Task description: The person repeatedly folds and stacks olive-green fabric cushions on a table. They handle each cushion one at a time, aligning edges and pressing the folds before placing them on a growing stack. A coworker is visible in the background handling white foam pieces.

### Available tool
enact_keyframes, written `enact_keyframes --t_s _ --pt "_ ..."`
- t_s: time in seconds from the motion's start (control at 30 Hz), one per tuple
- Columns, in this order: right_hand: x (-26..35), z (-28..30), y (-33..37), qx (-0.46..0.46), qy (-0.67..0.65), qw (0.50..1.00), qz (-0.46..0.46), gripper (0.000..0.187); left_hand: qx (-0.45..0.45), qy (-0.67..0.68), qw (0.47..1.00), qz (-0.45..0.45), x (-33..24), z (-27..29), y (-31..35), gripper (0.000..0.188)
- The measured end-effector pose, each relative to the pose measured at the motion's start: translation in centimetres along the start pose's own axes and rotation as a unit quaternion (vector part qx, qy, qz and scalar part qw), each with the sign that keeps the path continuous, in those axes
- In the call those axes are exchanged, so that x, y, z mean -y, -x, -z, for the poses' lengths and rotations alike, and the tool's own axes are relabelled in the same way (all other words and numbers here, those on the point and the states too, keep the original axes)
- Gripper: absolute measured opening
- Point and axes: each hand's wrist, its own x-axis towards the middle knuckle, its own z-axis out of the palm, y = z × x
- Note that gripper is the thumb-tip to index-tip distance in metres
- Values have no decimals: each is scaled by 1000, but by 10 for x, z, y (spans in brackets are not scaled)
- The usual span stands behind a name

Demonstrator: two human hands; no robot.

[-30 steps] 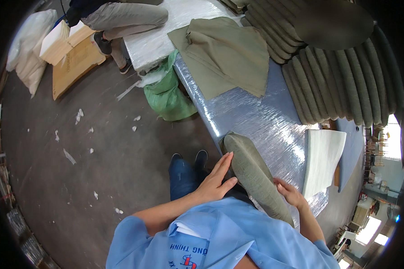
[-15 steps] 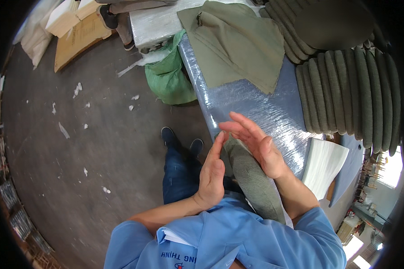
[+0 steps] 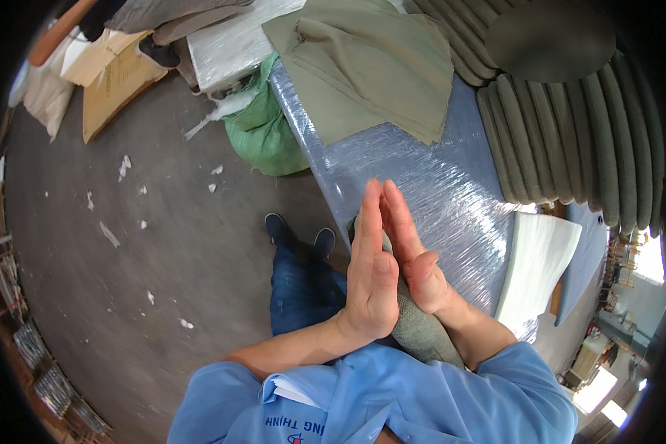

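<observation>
A grey-green padded cushion [image 3: 426, 337] stands on edge between my body and the table, partly hidden under my hands. My left hand [image 3: 370, 285] lies flat along its near-left side, fingers stretched out. Facing it, my right hand [image 3: 420, 274] is also flat with straight fingers, along the other side. The palms nearly meet at the fingertips, over the cushion's far end. Neither hand wraps round the cushion. Whether the palms press on it cannot be seen.
The table [image 3: 392, 174] is wrapped in shiny plastic film. Olive fabric [image 3: 362, 70] lies on it, beside a row of stacked dark green cushions [image 3: 570, 140]. A green sack [image 3: 263, 137] hangs at the left edge. White foam [image 3: 536, 259] leans at right. A person's leg [image 3: 170, 48] shows far left; white scraps [image 3: 124, 169] dot the floor.
My hands have come closer together, the left one moving right and over the cushion. The cushion is more covered now. The view has shifted slightly, and the person at far left shows more.
</observation>
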Motion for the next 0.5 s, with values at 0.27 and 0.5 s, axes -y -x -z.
enact_keyframes --t_s 0.27,0.5 --pt "-31 13 -5 20 -16 994 -111 107 -164 160 962 149 22 23 2 80" --pt "-77 23 -46 -38 -76 981 -173 114 -203 138 943 223 99 18 35 78"
